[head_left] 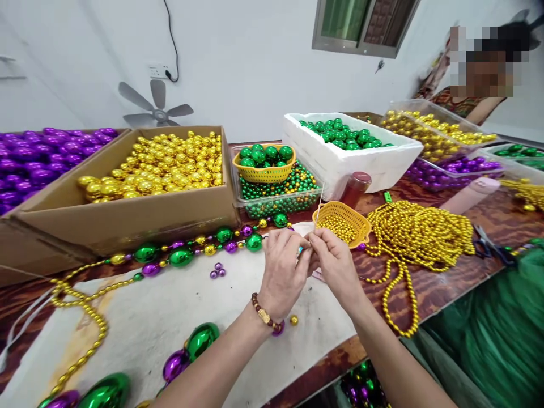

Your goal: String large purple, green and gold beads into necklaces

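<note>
- A person's two bare hands, left hand and right hand, meet above a white cloth spread over a wooden tabletop.
- A thin pale rod rises from the meeting point of the fingers, its long axis close to upright, the top leaning slightly to the right.
- The right hand's thumb and forefinger appear pinched together on the rod's lower end; the left hand's fingers curl in beside them, and what they grip, if anything, cannot be told.
- Just beyond the fingers and to their right sits a yellow basket of small gold beads. The right hand is the nearer of the two, and the rod stands in front of the basket's left side in this view.
- Whether the fingers touch the basket is not clear from this angle.
- To the left, a bead strand of green, purple and gold runs lengthwise along the cloth's far edge and passes out of sight behind the left hand; any link to the rod is hidden.
- A loose gold bead lies near the left wrist, while three small purple beads cluster well left of the fingers.
</note>
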A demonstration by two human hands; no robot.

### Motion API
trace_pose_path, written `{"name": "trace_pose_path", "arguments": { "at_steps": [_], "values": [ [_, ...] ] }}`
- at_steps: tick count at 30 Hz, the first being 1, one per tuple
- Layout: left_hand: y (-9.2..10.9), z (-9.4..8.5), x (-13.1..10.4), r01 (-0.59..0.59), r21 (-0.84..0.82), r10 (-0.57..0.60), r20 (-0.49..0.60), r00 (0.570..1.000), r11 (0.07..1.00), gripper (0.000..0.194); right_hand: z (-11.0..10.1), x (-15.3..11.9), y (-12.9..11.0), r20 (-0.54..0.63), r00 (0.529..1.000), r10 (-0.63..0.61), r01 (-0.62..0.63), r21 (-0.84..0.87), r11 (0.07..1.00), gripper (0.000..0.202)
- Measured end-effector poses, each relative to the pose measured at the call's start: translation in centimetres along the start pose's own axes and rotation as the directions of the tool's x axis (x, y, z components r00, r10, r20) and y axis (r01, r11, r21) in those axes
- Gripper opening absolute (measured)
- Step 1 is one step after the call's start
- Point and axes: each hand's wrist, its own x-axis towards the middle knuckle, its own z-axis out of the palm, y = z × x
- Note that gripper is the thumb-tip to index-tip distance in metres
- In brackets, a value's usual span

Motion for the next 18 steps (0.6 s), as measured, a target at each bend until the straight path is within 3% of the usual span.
{"name": "trace_pose_path", "arguments": {
  "at_steps": [3, 5, 7, 10, 13, 18],
  "values": [
    [-0.4, -0.2, -0.4, 0.165, -0.310, -0.172, 0.006, 0.985, 0.936, 0.007, 0.1, -0.3, -0.2, 0.031, 0.999, 0.042, -0.043, 0.035, 0.998, 0.023],
    [-0.7, -0.1, -0.7, 0.274, -0.558, -0.297, 0.052, 0.953, 0.783, 0.007, 0.3, -0.4, -0.4, 0.030, 0.998, 0.056, -0.058, 0.053, 0.997, 0.023],
    [-0.9, 0.0, -0.8, 0.338, -0.696, -0.374, 0.107, 0.921, 0.634, 0.008, 0.5, -0.5, -0.4, 0.033, 0.997, 0.069, -0.071, 0.059, 0.996, 0.024],
    [-1.1, -0.4, -0.7, 0.384, -0.808, -0.443, 0.172, 0.880, 0.448, 0.011, 0.6, -0.5, -0.3, 0.026, 0.997, 0.078, -0.079, 0.046, 0.996, 0.024],
    [-1.7, -1.8, -0.5, 0.382, -0.900, -0.470, 0.250, 0.846, 0.209, 0.014, 0.0, -0.7, -0.4, -0.001, 0.998, 0.065, -0.065, 0.107, 0.992, 0.021],
    [-4.4, -4.7, -1.8, 0.428, -0.894, -0.490, 0.318, 0.812, 0.128, 0.015, -1.6, -1.5, -1.1, 0.053, 0.997, 0.057, -0.072, 0.320, 0.945, 0.015]
  ]
}}
